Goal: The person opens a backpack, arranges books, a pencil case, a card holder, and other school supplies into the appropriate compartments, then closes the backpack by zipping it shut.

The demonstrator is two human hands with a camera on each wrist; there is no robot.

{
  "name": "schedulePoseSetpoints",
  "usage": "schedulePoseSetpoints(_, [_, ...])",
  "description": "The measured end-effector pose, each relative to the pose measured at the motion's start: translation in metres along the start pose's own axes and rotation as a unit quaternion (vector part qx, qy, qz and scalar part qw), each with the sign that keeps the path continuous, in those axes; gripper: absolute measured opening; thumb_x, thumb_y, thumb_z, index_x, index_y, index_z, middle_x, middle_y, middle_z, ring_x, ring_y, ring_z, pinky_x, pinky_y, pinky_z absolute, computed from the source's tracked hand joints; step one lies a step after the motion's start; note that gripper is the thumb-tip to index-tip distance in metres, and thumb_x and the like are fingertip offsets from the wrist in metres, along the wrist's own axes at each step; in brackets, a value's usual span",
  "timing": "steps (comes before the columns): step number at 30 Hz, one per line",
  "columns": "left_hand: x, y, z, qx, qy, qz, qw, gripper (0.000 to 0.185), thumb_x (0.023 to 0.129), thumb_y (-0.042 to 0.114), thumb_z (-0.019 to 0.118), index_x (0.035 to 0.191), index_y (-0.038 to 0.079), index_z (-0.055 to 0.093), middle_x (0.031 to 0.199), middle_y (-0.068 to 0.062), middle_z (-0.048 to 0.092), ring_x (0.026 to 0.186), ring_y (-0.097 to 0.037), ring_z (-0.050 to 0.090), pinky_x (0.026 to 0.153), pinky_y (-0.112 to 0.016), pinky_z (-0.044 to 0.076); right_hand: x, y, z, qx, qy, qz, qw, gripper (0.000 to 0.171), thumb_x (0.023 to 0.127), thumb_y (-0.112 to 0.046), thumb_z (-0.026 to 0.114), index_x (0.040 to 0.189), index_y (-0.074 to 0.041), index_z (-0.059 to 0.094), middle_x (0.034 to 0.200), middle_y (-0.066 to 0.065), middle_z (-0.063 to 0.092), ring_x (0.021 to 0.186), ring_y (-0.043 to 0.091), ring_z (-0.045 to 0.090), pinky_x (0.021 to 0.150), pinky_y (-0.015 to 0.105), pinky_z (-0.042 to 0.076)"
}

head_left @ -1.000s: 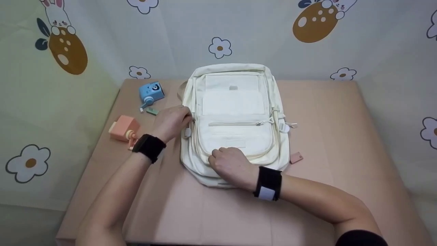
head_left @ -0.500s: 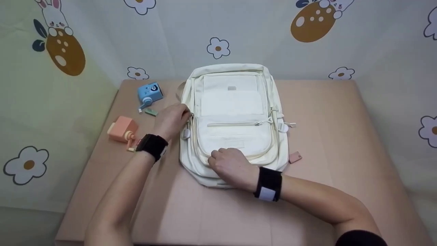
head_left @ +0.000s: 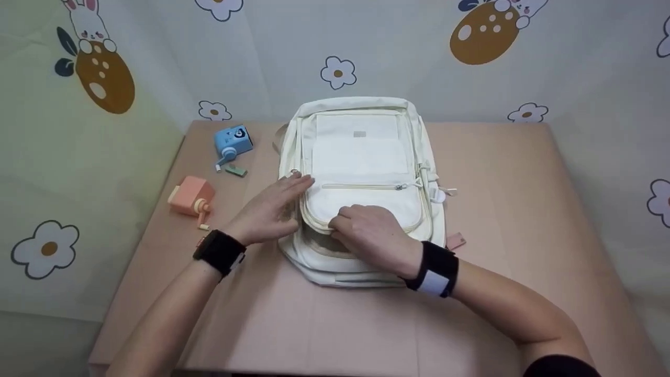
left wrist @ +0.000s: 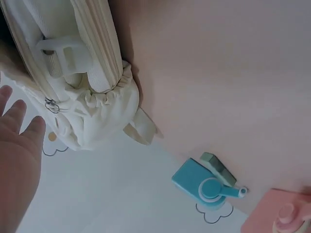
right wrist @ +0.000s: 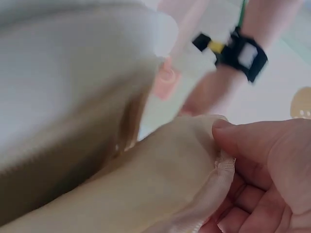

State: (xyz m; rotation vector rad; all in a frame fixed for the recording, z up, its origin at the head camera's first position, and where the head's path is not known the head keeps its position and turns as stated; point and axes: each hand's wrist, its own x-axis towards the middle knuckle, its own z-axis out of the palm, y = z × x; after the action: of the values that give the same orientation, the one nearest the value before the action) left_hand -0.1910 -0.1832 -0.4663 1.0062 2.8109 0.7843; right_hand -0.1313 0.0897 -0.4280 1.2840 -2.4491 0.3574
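Observation:
A cream backpack [head_left: 357, 157] lies on its back with its front pocket unzipped along the lower edge. My right hand [head_left: 374, 235] pinches the rim of the pocket's front panel [right wrist: 155, 174] between thumb and curled fingers, lifting it. A dark gap, the pocket opening [head_left: 327, 243], shows beneath the panel. At the pocket's left side is my left hand [head_left: 269, 212], its fingers extended and fingertips overlapping the panel's edge. In the left wrist view a metal zipper pull [left wrist: 51, 105] hangs near those fingertips.
On the left stand a blue crank pencil sharpener [head_left: 233, 141] and a pink one [head_left: 192, 196]. A green eraser [head_left: 236, 170] lies by the blue sharpener. A pink eraser [head_left: 456, 241] sits right of the backpack. Patterned cloth [head_left: 282, 47] hangs behind the table.
My left hand has let go of the zipper at the left side and straightened its fingers. My right hand has moved up and right, raising the pocket panel and widening the opening.

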Motion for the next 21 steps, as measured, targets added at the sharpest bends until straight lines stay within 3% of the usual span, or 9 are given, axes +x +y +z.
schedulePoseSetpoints(3, [0.002, 0.008, 0.005, 0.042, 0.012, 0.038, 0.9984, 0.087, 0.087, 0.024, 0.076, 0.161, 0.016, 0.032, 0.165, -0.002, 0.032, 0.154, -0.022, 0.020, 0.123, -0.044, 0.016, 0.005, 0.003, -0.009, 0.000, 0.012, 0.008, 1.000, 0.008, 0.094, -0.020, 0.075, 0.096, -0.013, 0.073, 0.084, -0.002, 0.066, 0.073, 0.018, 0.063, 0.061, 0.034, 0.052])
schedulePoseSetpoints(6, [0.011, 0.018, 0.008, 0.067, 0.032, 0.069, 0.9949, 0.083, 0.087, 0.013, 0.082, 0.158, 0.016, 0.040, 0.161, -0.003, 0.040, 0.153, -0.022, 0.026, 0.123, -0.043, 0.017, 0.009, 0.004, -0.016, -0.002, 0.024, 0.007, 1.000, 0.007, 0.095, -0.020, 0.073, 0.098, -0.014, 0.073, 0.086, -0.002, 0.067, 0.075, 0.018, 0.064, 0.062, 0.034, 0.053])
schedulePoseSetpoints(11, [0.025, 0.028, 0.009, 0.055, 0.074, 0.084, 0.9922, 0.058, 0.087, -0.002, 0.077, 0.139, 0.020, 0.064, 0.143, 0.000, 0.061, 0.138, -0.020, 0.050, 0.113, -0.042, 0.039, 0.007, 0.013, -0.025, 0.032, 0.035, 0.010, 0.999, 0.010, 0.097, -0.022, 0.071, 0.101, -0.013, 0.072, 0.089, -0.001, 0.067, 0.081, 0.019, 0.065, 0.067, 0.035, 0.053])
schedulePoseSetpoints(16, [0.029, 0.028, 0.007, -0.032, 0.106, 0.029, 0.9934, 0.044, 0.095, -0.001, 0.067, 0.132, 0.024, 0.068, 0.134, 0.006, 0.066, 0.129, -0.014, 0.058, 0.106, -0.039, 0.046, -0.010, 0.041, -0.045, 0.080, 0.049, 0.016, 0.996, 0.043, 0.095, -0.042, 0.073, 0.122, -0.009, 0.067, 0.109, 0.003, 0.067, 0.099, 0.022, 0.063, 0.083, 0.040, 0.051])
schedulePoseSetpoints(21, [0.034, 0.031, -0.002, -0.113, 0.125, -0.034, 0.9851, 0.044, 0.099, -0.001, 0.059, 0.131, 0.027, 0.069, 0.132, 0.011, 0.066, 0.130, -0.009, 0.055, 0.108, -0.038, 0.044, -0.041, 0.087, -0.054, 0.123, 0.053, 0.052, 0.990, 0.084, 0.084, -0.047, 0.083, 0.150, -0.010, 0.049, 0.142, 0.008, 0.057, 0.131, 0.026, 0.051, 0.107, 0.048, 0.040])
